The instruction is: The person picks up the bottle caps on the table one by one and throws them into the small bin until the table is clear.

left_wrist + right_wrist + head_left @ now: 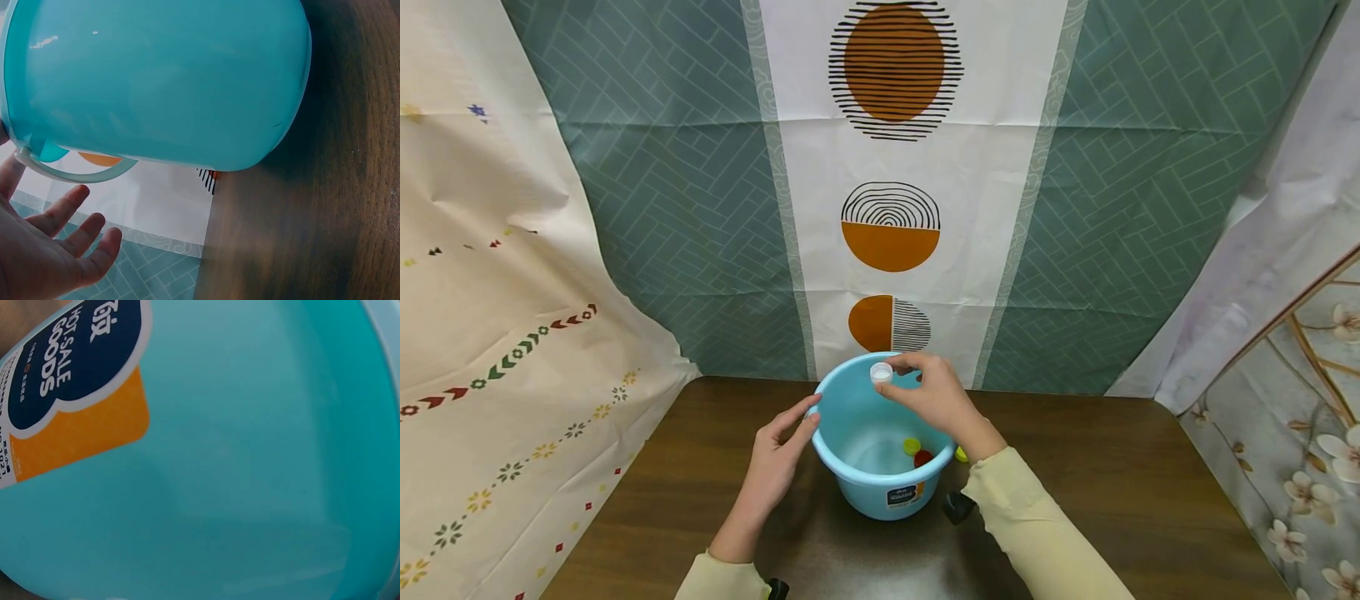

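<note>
A light blue plastic bucket [865,492] stands on the table with a label on its near side. My right hand [936,396] pinches a small white cap [881,373] between thumb and fingers over the bucket's opening. My left hand [778,450] touches the left rim with thumb and forefinger tips; in the left wrist view its other fingers [103,256] spread loosely beside the bucket's pale handle [81,175]. Inside the bucket lie a yellow-green cap [912,446] and a red cap [922,457]. The right wrist view shows only the bucket wall and the label [81,394].
A yellow cap [961,455] lies on the brown wooden table [1097,483], just right of the bucket and partly hidden. Behind the table hangs a green and white patterned cloth [700,208]. Patterned fabric [497,350] flanks the left side, floral fabric [1277,475] the right.
</note>
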`<act>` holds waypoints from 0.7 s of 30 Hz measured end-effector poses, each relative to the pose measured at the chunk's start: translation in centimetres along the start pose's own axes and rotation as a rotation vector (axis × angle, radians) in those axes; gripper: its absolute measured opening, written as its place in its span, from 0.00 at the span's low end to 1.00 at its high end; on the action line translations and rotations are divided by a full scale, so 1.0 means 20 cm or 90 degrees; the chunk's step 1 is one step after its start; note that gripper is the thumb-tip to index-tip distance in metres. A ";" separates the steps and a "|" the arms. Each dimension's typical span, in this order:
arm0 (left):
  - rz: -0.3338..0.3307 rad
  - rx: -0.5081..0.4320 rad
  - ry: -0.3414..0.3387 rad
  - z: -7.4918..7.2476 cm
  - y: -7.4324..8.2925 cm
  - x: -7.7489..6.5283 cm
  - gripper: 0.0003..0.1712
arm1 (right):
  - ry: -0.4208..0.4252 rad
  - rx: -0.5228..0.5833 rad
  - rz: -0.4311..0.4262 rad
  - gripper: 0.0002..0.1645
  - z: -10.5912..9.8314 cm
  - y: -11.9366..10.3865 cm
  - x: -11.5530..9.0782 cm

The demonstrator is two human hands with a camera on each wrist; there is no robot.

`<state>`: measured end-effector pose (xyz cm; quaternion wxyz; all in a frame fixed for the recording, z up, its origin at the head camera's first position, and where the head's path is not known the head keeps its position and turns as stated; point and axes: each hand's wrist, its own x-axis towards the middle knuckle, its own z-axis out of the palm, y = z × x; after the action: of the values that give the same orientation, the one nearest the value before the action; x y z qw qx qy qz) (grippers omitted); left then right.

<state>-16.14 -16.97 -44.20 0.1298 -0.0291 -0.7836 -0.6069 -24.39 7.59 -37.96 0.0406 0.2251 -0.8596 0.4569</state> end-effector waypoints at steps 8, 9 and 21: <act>0.000 0.002 -0.001 0.00 0.00 0.00 0.21 | 0.002 -0.015 0.009 0.28 0.00 0.00 0.00; -0.001 0.002 0.001 0.00 0.00 0.00 0.21 | 0.003 -0.015 0.007 0.28 0.00 0.00 0.00; 0.003 0.006 0.000 0.00 0.00 0.00 0.21 | 0.006 -0.021 0.007 0.26 0.00 0.00 -0.01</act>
<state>-16.20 -16.97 -44.17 0.1312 -0.0306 -0.7863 -0.6030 -24.28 7.66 -38.05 0.0456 0.2175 -0.8680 0.4441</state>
